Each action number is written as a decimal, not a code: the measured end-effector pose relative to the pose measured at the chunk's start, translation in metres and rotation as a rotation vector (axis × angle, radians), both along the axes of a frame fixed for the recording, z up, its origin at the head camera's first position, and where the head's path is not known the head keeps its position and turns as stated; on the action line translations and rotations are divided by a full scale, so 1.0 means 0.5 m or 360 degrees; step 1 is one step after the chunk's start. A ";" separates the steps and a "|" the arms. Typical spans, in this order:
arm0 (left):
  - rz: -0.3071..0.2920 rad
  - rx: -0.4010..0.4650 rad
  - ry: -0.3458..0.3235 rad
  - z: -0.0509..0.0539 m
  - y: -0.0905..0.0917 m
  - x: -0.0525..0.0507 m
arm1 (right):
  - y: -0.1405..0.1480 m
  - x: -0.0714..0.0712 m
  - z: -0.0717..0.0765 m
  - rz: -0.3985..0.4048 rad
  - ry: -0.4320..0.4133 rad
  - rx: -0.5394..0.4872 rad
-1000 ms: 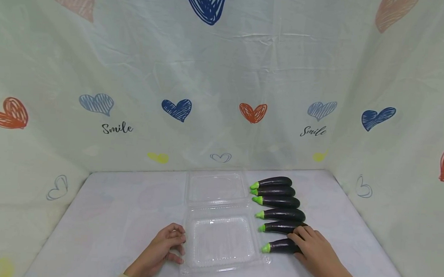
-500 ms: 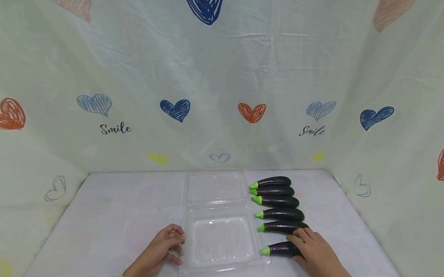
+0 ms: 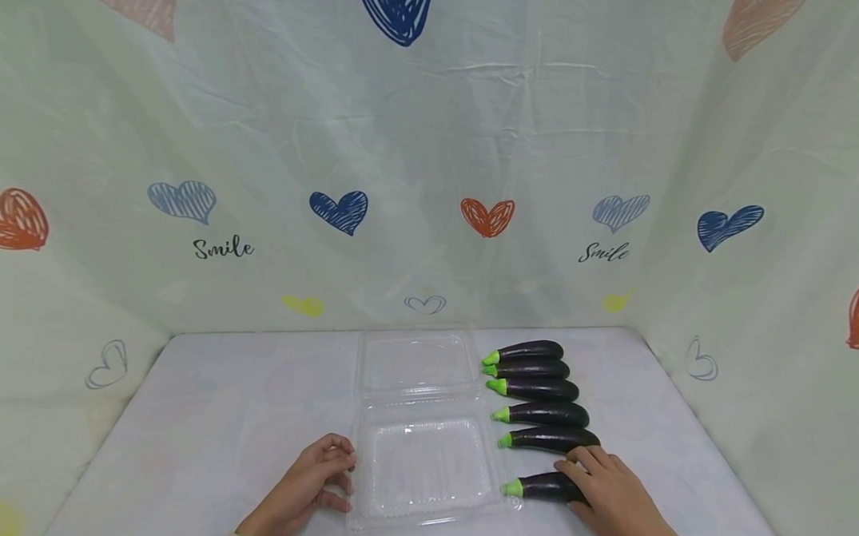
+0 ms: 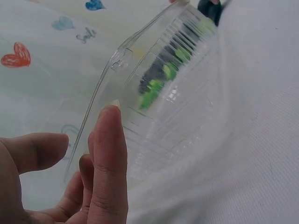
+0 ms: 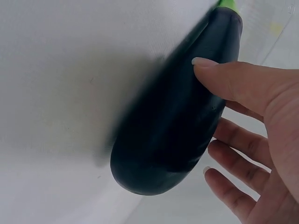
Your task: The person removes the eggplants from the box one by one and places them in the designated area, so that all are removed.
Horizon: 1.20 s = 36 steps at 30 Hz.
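Observation:
At the near right of the table my right hand (image 3: pixel 617 500) holds the nearest eggplant (image 3: pixel 548 487), its green stem end pointing left. In the right wrist view the thumb lies along one side of this dark eggplant (image 5: pixel 177 107), and fingers are on the other. A clear plastic clamshell container (image 3: pixel 362 489) lies opened out flat, its lid (image 3: pixel 420 362) toward the back. Beside the container's left edge rests my left hand (image 3: pixel 308 486), fingers loosely bent and gripping nothing. The left wrist view shows its index finger (image 4: pixel 110 158) close to the clear rim; contact cannot be told.
Several more eggplants (image 3: pixel 541 414) lie in a column right of the container, stems to the left. The white-covered table (image 3: pixel 236 419) extends to both sides. A pale curtain (image 3: pixel 406 139) printed with hearts surrounds its back and sides.
My right hand has drawn the nearest eggplant slightly toward the front, widening the gap to the one behind it. The left hand and the container stay practically where they were.

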<state>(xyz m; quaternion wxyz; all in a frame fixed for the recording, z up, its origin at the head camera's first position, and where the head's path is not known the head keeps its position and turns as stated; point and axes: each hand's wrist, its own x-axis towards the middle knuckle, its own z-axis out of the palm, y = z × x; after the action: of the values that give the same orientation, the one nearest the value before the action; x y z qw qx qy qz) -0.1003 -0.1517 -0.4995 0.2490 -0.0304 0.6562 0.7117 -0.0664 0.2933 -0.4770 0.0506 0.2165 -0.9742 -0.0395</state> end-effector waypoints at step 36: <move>0.0081 -0.0116 0.0019 -0.001 -0.067 -0.003 | 0.033 -0.022 0.012 0.0002 0.0253 -0.0119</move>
<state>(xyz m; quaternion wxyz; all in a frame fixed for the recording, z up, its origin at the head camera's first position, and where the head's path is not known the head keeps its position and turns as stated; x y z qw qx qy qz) -0.1019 -0.1852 -0.5001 0.2256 -0.0519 0.6822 0.6935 -0.0776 0.3100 -0.4709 0.1359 0.2113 -0.9677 -0.0200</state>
